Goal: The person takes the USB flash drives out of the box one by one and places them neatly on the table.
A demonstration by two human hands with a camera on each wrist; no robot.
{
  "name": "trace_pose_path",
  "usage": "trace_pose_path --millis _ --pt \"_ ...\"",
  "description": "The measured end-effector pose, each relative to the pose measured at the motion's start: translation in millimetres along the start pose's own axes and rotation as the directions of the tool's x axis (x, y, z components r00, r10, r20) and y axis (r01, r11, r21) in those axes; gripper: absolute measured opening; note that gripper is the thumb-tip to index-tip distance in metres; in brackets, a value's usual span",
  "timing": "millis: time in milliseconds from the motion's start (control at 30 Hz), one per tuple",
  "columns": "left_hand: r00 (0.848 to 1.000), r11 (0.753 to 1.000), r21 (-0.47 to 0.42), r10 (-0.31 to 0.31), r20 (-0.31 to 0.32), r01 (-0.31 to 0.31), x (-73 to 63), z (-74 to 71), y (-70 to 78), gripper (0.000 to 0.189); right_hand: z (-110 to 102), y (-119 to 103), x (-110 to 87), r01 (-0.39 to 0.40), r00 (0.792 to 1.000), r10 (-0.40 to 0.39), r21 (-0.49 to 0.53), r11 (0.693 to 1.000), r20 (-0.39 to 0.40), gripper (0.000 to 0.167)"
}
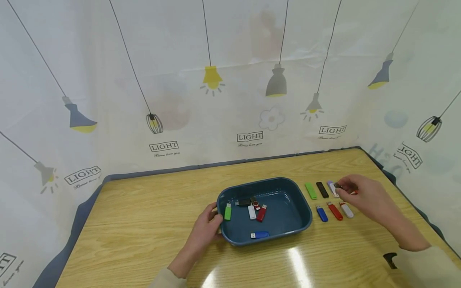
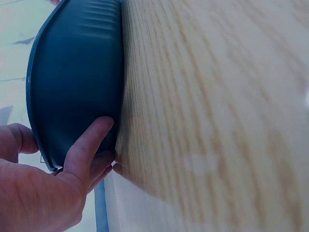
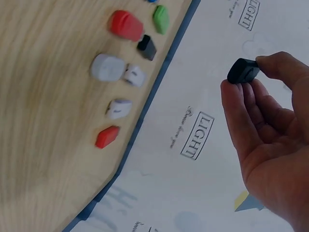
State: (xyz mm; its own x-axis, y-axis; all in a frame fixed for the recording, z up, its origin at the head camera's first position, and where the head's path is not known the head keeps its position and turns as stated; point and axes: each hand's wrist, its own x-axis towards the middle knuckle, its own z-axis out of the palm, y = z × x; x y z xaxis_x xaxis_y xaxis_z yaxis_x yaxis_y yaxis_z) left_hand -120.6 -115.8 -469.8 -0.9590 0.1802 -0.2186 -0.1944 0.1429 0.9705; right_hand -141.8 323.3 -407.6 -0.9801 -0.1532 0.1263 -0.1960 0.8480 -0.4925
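My left hand (image 1: 205, 228) grips the left end of a dark blue plastic basin (image 1: 288, 216), thumb over the rim and fingers against the outer wall. Inside lie several USB flash drives, among them a green one (image 1: 228, 212), a white one (image 1: 251, 212), a dark red one (image 1: 261, 213) and a blue one (image 1: 260, 235). Over the table at the right, my right hand (image 1: 367, 196) pinches a black USB flash drive (image 3: 243, 70) between thumb and fingertips. Close by that hand is a purple-and-white drive (image 1: 333, 189), partly covered by it in the head view.
Right of the basin, more drives lie in two rows: green (image 1: 311, 191) and black (image 1: 322, 190) behind, blue (image 1: 322, 213), red (image 1: 335, 211) and white (image 1: 346, 210) in front. A lamp-patterned curtain (image 1: 223, 112) hangs along the back edge of the wooden table (image 1: 144, 216).
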Motion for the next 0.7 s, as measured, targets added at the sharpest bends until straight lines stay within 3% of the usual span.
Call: trace_pose_path --millis 333,700 --pt "1.000 1.000 -0.002 -0.008 -0.005 0.008 -0.4 0.3 0.3 0.058 0 32 -9.0 -0.053 0.998 0.051 -0.072 0.996 -0.029 0.024" --pt "1.000 1.000 0.003 -0.013 -0.008 0.013 -0.1 -0.1 0.7 0.058 0 52 -8.5 -0.102 0.994 0.105 -0.101 0.990 0.029 0.027"
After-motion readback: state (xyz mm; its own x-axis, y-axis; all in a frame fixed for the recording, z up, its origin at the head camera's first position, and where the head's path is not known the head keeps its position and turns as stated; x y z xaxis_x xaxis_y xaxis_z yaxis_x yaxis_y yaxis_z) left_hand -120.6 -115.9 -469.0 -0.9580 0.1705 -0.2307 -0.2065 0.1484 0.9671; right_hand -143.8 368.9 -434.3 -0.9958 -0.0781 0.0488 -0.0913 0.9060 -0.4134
